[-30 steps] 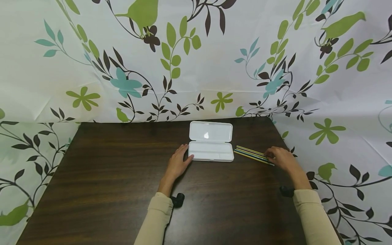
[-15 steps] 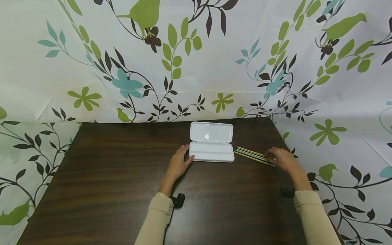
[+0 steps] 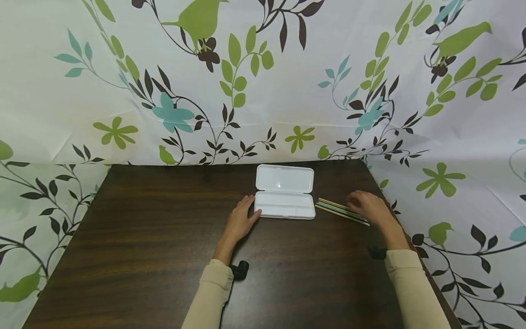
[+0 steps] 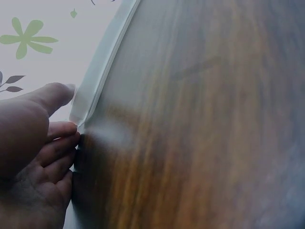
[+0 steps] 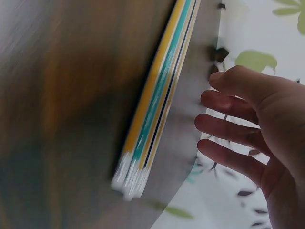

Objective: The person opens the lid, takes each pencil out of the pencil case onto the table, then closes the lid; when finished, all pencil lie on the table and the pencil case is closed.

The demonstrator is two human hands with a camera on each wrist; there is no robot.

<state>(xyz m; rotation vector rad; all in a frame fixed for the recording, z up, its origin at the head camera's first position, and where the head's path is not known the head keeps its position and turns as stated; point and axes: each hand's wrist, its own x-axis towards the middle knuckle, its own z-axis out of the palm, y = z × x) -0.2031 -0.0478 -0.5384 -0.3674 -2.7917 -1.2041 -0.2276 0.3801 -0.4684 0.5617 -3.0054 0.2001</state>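
A white pencil case point(image 3: 284, 204) lies near the table's far edge, its lid point(image 3: 285, 178) tipped back behind it and a shallow divided tray in front. My left hand point(image 3: 238, 221) touches the case's left side, with the thumb at its front-left corner. In the left wrist view the thumb and fingers of that hand point(image 4: 45, 129) meet the case's edge point(image 4: 97, 71). Several pencils point(image 3: 339, 210), yellow, teal and dark blue, lie in a slanted bundle right of the case. Above their right end hovers my right hand point(image 3: 367, 208); the right wrist view has its bent fingers apart from the pencils point(image 5: 155, 90), holding nothing.
The dark wood table point(image 3: 164, 256) stretches to the left and front. A white cloth point(image 3: 287, 77) printed with leaves and birds hangs behind the table and along both sides.
My right hand has let go of the pencils' right end and shifted slightly up and to the left. The left hand stays at the case; the pencils still lie in place.
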